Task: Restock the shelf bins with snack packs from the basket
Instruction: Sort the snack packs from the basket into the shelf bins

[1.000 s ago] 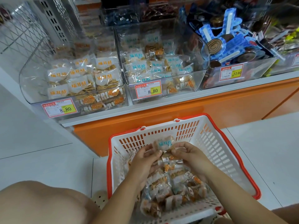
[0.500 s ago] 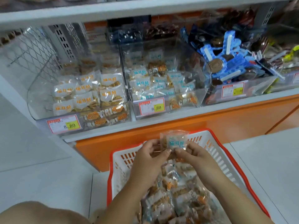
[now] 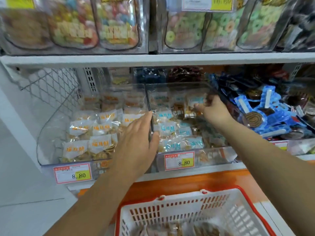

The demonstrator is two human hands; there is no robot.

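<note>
Right hand (image 3: 215, 111) fingers pinch blue-label snack pack (image 3: 196, 101) over middle bin (image 3: 180, 116); left hand (image 3: 136, 142) fingers spread, empty. Risk: early release drops pack onto heaped pile, sliding off.

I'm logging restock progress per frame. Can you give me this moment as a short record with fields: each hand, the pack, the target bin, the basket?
right hand: inside the middle clear bin, pinching a blue-label snack pack
left hand: open, fingers spread, at the divider between the two bins, holding nothing
target bin: blue-label packs, price tag 8.80
neighbour bin: orange-label packs, same price
basket: below the shelf, packs remaining inside
</note>
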